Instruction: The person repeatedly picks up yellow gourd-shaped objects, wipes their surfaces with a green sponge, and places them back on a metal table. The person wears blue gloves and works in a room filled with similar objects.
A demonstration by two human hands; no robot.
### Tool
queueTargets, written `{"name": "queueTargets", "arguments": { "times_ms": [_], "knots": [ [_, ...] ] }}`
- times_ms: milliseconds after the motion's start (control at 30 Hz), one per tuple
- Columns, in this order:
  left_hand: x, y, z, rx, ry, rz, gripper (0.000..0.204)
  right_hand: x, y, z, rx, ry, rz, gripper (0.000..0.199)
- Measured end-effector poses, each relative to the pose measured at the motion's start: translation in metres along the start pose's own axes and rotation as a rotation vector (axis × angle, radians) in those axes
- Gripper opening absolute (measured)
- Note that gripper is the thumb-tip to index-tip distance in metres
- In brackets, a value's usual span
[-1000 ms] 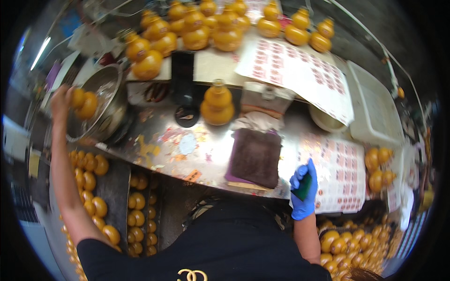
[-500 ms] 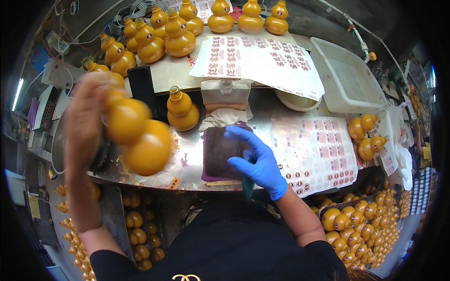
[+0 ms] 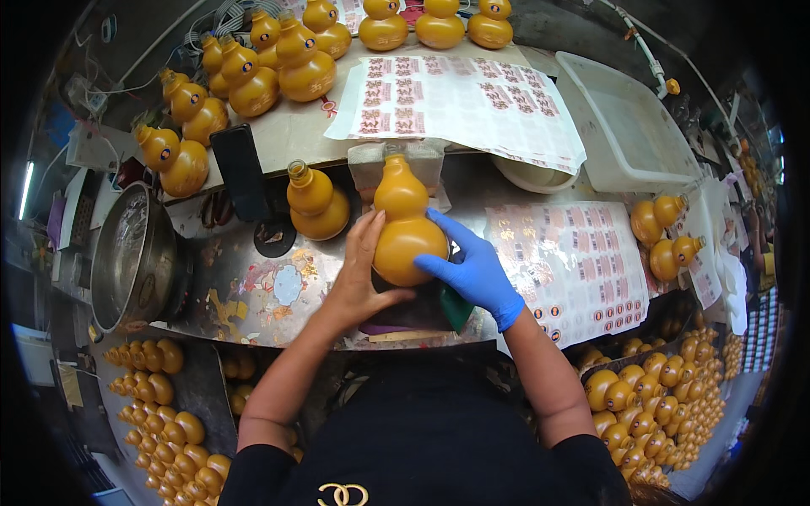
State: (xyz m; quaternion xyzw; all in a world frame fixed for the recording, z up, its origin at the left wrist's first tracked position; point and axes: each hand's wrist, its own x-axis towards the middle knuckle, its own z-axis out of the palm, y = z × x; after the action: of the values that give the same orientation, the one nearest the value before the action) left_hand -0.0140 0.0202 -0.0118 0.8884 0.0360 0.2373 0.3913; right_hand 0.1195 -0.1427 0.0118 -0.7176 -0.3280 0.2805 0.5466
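Note:
A yellow gourd-shaped bottle (image 3: 411, 244) lies in front of me at the middle of the bench, its neck pointing away over a cloth-wrapped support (image 3: 363, 173). My bare left hand (image 3: 359, 274) grips its lower bulb from the left, thumb underneath. My right hand (image 3: 477, 274), in a blue glove, holds the same bulb from the right, with thumb and fingers spread on it. Just beyond my left hand stands another gourd-shaped bottle (image 3: 318, 207). A dark green piece (image 3: 456, 308) shows below my right hand. The pad under the bottle is mostly hidden.
Sticker sheets lie at the right (image 3: 565, 261) and on the raised shelf (image 3: 456, 105). Several gourd bottles (image 3: 249, 80) line the back. A phone (image 3: 240, 173) leans at the left near a metal basin (image 3: 139, 261). A white tub (image 3: 629, 135) stands back right; bottles fill crates (image 3: 641, 396) below.
My left hand has brought the bottle from the left to the bench's middle, and it now lies between both hands. My right hand, empty before, has taken hold of it.

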Motion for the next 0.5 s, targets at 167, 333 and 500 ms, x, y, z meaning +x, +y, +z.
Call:
{"name": "queueTargets", "arguments": {
  "times_ms": [167, 333, 500],
  "knots": [
    [-0.005, 0.009, 0.004, 0.034, 0.036, -0.068, 0.101, -0.003, -0.001, -0.002, 0.136, -0.045, 0.079, 0.066],
    [0.007, 0.008, 0.006, 0.133, 0.102, 0.024, 0.091, -0.008, 0.019, 0.006, 0.429, 0.018, -0.037, 0.055],
    [-0.006, -0.007, 0.018, 0.243, 0.126, 0.065, 0.091, -0.052, 0.044, 0.007, 0.1, 0.316, -0.186, 0.048]
  ]
}}
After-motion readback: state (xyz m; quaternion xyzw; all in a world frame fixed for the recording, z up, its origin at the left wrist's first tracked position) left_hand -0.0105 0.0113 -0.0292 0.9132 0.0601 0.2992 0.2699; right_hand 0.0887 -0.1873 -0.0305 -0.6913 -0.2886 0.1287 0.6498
